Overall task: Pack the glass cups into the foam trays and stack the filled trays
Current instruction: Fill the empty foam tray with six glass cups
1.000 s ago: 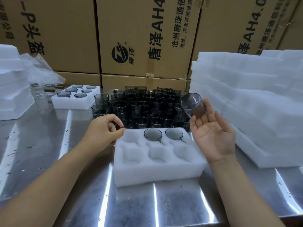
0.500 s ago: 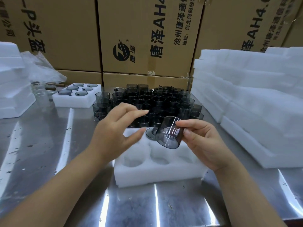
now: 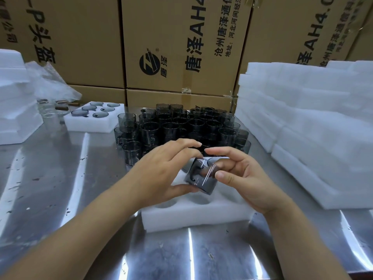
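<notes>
Since the earlier frame the left hand (image 3: 161, 170) has joined the right hand (image 3: 248, 178) on the cup (image 3: 201, 177), previously held by the right alone. Right of the right hand: foam stack (image 3: 302, 128). Just beyond both hands: loose cups (image 3: 181, 126). Beneath them: tray (image 3: 191, 217). Both hands pinch the tilted cup above the tray, fingers curled.

Glossy smoked glass cup (image 3: 201, 176); matt foam tray (image 3: 193, 217); shiny steel table (image 3: 60, 178).
</notes>
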